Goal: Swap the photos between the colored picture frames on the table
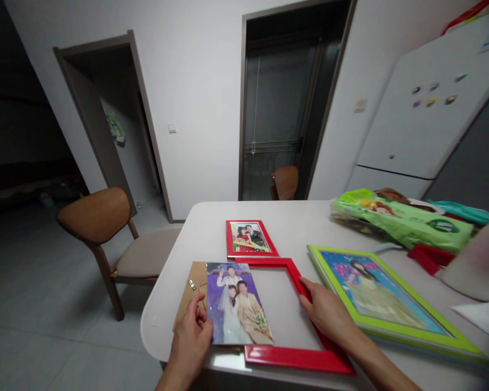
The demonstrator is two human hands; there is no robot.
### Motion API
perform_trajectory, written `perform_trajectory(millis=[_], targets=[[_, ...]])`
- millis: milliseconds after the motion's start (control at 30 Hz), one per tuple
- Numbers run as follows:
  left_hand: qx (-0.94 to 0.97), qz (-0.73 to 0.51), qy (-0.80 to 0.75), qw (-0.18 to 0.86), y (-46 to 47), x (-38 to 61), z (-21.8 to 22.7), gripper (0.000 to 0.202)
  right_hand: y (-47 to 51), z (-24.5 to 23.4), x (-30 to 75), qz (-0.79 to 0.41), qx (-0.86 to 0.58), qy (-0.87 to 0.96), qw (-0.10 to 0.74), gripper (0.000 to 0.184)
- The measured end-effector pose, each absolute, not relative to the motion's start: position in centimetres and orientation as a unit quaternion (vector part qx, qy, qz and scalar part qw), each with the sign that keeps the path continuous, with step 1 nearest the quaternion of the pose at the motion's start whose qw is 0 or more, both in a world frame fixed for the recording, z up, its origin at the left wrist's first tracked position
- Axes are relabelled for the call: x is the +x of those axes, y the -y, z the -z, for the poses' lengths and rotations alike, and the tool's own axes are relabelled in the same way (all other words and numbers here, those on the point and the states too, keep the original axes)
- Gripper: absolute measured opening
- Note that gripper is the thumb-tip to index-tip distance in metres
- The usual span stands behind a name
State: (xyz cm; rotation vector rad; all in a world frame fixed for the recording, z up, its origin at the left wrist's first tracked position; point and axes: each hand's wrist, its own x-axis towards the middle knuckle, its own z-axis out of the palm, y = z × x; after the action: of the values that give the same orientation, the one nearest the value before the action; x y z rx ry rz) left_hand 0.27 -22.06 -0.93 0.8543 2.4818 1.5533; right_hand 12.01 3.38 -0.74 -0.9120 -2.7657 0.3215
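A loose wedding photo (236, 309) of several people on a purple background lies partly over a brown backing board (187, 288) and the left part of a red picture frame (299, 361). My left hand (191, 331) is over the board, its fingers curled closed at the photo's left edge; their exact hold is partly hidden. With fingers wrapped around its right side, my right hand (326, 309) grips the red frame. The frame's opening shows the pale tabletop. Behind it lies a smaller red framed photo (250, 239) of a couple.
A green framed picture (378, 298) lies to the right on the white table (305, 217). Beyond it are a green plastic package (407, 220) and a red object (427, 259). A wooden chair (101, 217) stands at the left; a white fridge (424, 108) is behind at right.
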Motion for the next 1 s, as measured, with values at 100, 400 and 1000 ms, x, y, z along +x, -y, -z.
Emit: perform_trajectory(millis=[100,400,1000], targets=[[0.3,-0.44,-0.845,0.047,21.8,0.3,0.5,0.035,-3.3,0.9,12.1,-0.096,-0.298,0.944,0.104,0.04],[0.367,-0.332,-0.868,-0.027,21.5,0.1,0.6,0.033,-2.5,1.9,11.9,-0.133,-0.256,0.932,0.222,0.039],[0.494,-0.308,-0.812,-0.047,19.2,3.3,1.3,0.061,4.5,-1.8,7.3,-0.753,-0.196,0.62,0.099,0.038]])
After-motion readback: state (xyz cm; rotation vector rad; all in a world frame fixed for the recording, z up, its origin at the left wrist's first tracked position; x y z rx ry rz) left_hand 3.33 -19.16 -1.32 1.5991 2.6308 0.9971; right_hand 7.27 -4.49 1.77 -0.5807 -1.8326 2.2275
